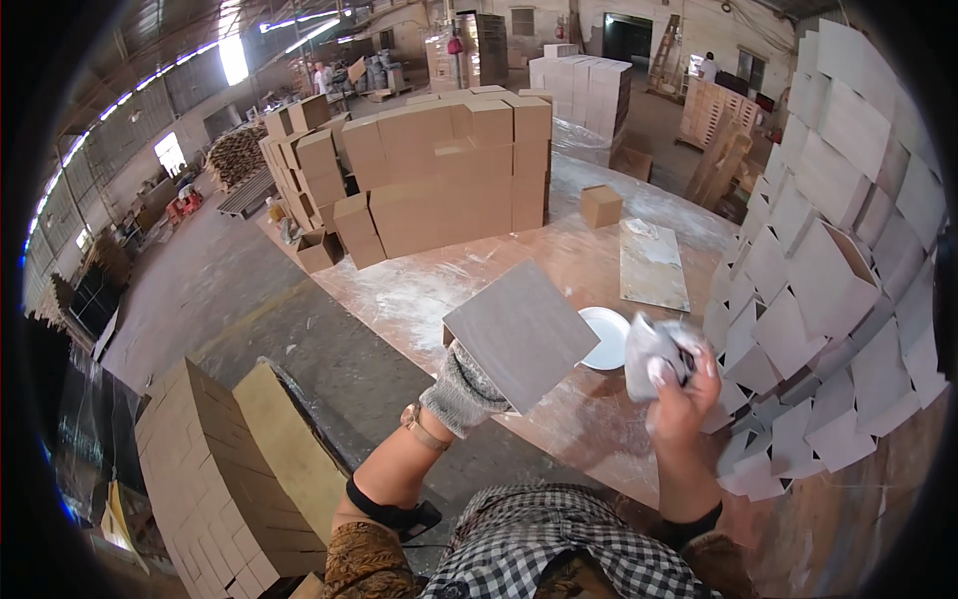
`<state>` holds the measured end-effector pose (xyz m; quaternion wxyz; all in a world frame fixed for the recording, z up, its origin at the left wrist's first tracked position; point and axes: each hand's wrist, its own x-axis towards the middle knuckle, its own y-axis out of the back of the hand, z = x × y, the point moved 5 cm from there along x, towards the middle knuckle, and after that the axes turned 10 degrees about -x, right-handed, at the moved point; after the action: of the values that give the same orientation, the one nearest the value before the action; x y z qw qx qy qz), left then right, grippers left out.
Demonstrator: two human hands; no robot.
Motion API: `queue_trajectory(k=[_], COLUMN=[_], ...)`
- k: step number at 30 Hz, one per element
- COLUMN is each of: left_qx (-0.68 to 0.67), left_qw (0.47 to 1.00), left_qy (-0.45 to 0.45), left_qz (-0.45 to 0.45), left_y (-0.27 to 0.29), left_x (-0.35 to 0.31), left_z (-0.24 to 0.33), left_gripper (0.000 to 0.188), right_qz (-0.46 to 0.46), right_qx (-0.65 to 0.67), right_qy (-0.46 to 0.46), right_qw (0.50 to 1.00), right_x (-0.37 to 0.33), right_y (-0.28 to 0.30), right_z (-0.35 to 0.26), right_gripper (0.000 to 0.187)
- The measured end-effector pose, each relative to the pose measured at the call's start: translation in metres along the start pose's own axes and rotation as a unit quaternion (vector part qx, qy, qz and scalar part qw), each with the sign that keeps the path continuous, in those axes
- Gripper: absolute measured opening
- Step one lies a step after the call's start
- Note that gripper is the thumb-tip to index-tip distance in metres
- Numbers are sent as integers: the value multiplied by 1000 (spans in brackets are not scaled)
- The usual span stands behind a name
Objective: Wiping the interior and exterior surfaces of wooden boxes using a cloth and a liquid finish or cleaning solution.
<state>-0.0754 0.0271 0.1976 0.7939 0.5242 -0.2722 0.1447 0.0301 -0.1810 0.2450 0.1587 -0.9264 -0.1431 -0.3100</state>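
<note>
My left hand (465,387), in a grey knitted glove, grips a square box (522,334) from below and behind. The box's flat grey face is turned up toward me, and a sliver of brown side shows at its left edge. Bunched in my bare right hand (685,401) is a whitish-grey cloth (651,357), slightly smeared by motion. The cloth is held to the right of the box, apart from it. Between them on the table, a round white dish (605,337) is partly covered by the box's corner and the cloth.
Brown boxes (439,170) stand stacked at the table's far side. Grey-white boxes (798,280) form a tall pile at the right. A small brown box (601,206) and a stained board (654,265) lie on the dusty table (399,295). More brown boxes (215,479) sit lower left.
</note>
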Motion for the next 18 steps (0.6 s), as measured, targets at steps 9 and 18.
queue_trajectory(k=[9,18], left_qx=[-618,101], left_qw=[773,994], left_qy=[127,-8], left_qz=[-62,36], left_y=[-15,-9], left_x=[10,6], left_z=[16,-3], left_gripper=[52,49], right_qz=[-275,-14], right_qx=[-251,202], right_qy=[308,-211], right_qw=[875,956], right_x=[-35,-36], right_y=[-80,24], right_z=[-66,13], right_gripper=[30,37])
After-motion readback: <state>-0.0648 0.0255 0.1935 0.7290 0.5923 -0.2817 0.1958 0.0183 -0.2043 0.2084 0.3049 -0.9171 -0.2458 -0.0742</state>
